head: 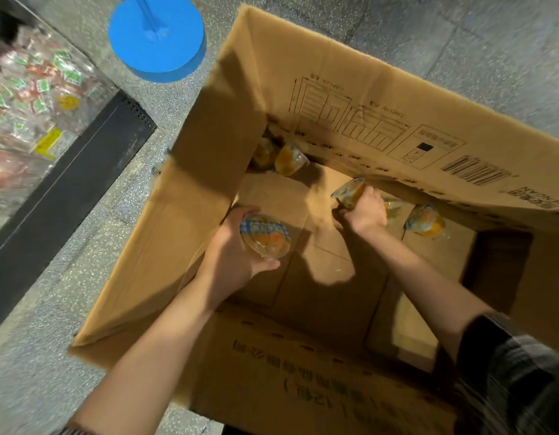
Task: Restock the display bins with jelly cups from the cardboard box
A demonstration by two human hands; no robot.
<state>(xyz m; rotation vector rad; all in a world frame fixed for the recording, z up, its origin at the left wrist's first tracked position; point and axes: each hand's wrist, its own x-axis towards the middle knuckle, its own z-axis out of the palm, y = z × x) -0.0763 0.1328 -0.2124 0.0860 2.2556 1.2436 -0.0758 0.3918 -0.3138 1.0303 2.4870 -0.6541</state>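
Below, the cardboard box is standing open on the speckled floor, its four flaps splayed outward and its bottom lying mostly bare. At ten o'clock a display bin of wrapped sweets is sitting just beside the box, and a blue round stand base is resting at twelve o'clock. Both forearms are reaching down inside the walls. The left hand is cupping a jelly cup, lid upward, near the left wall. The right hand is closing its fingers round a second cup, tilted on its side, near the far wall. Loose cups are lying at one o'clock of that hand in the far-left corner and at three o'clock against the far-right wall; another is perhaps hiding behind the right hand, though blur is obscuring it. Judged stage: gathering the last cups, with the box nearly emptied. Next move calls for lifting both cups straight up, clearing the tall left flap, then swinging toward ten o'clock. Room inside is ample; the flap edges are the only obstructions.
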